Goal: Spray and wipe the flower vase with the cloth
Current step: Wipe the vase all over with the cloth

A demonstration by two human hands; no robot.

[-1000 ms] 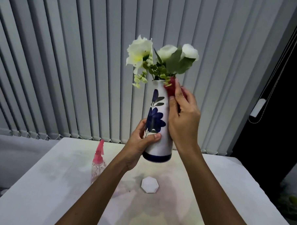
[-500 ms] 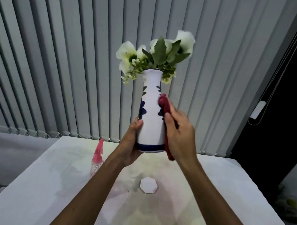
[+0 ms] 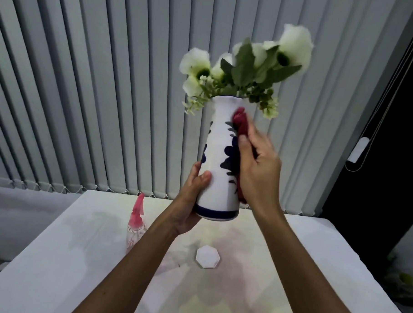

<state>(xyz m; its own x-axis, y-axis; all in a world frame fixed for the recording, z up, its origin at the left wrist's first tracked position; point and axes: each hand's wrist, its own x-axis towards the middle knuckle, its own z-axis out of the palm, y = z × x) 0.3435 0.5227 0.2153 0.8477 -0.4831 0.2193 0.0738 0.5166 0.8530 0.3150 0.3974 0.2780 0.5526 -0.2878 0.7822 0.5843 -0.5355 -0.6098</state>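
Held aloft over counter (image 3: 314, 267): glazed flower vase (image 3: 218, 171), likely slick, breakable. Left hand (image 3: 189, 203) fingers wrapped low around base; right hand (image 3: 259, 173) pressing red cloth (image 3: 241, 124) against its side.

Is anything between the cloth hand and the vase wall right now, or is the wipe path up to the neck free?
Nothing visible blocks it. The right hand presses the red cloth against the vase near the neck. The left hand grips low on the opposite side; only the flowers overhang the rim.
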